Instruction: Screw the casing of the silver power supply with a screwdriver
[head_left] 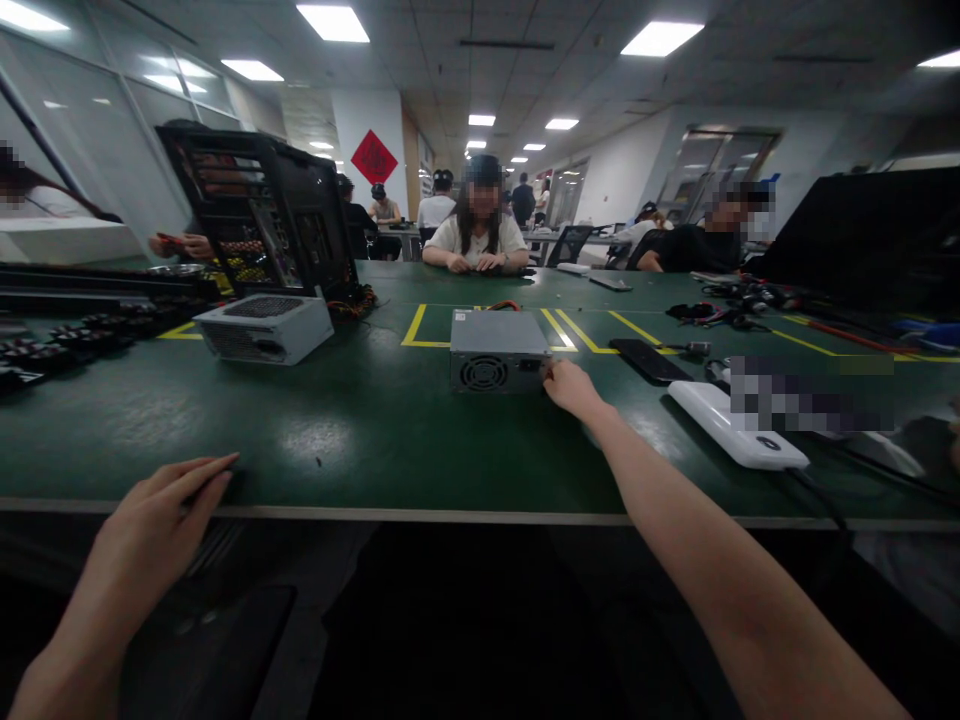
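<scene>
A grey computer power supply (499, 335) stands on the green table, its fan grille and socket facing me. My right hand (574, 388) reaches out to its right front edge, with the fingers curled closed against that corner; the fingertips are partly hidden. My left hand (161, 515) is over the table's front edge at the left, fingers stretched out and thumb below them, holding nothing visible. Farther left, a second power supply (262, 328) sits in front of an open black computer case (262, 205).
At the right lie a black phone (649, 361), a white power bank (731, 425) with a cable, and tangled cables (720, 300). Yellow tape (414, 325) marks the table (360, 400). Dark parts (67, 340) lie at the left. A person (480, 235) sits opposite.
</scene>
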